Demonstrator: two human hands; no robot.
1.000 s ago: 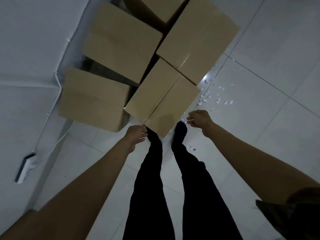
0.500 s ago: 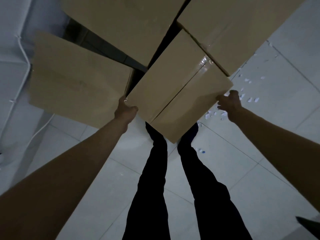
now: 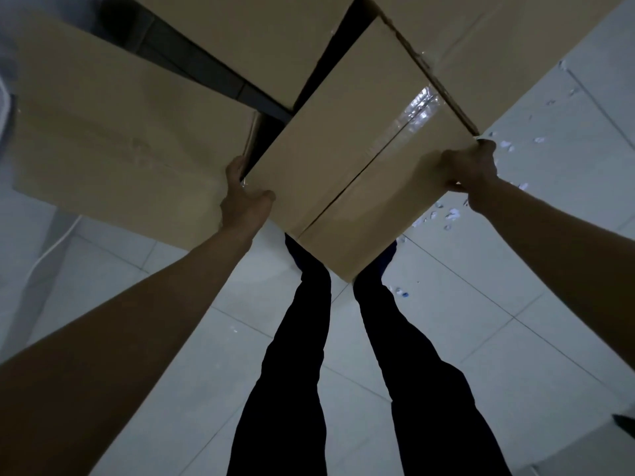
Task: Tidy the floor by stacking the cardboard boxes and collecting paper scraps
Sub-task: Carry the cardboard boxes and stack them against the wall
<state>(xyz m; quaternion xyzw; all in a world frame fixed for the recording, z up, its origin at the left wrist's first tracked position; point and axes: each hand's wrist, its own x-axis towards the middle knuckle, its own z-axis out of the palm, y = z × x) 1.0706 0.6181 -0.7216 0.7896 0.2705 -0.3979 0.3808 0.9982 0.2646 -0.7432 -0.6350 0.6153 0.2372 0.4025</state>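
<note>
Head view, dim light: left hand [image 3: 244,197] and right hand [image 3: 468,168] gripping opposite corners of taped cardboard box [image 3: 357,173], over dark-trousered legs [image 3: 299,355]. Crowding it: left box [image 3: 127,146], two rear boxes cut off at frame top. Paper scraps [image 3: 450,214] strewn on white tiles [image 3: 515,321] at right. No legible print; feet hidden.

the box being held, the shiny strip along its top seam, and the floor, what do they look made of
The held box looks like plain brown cardboard with a matte finish and sharp folded edges; the left hand and right hand hold its sides. The strip is probably clear plastic packing tape, since it gives a wrinkled glare. The floor seems to be pale glazed tile, with thin grout lines and a soft sheen.
</note>
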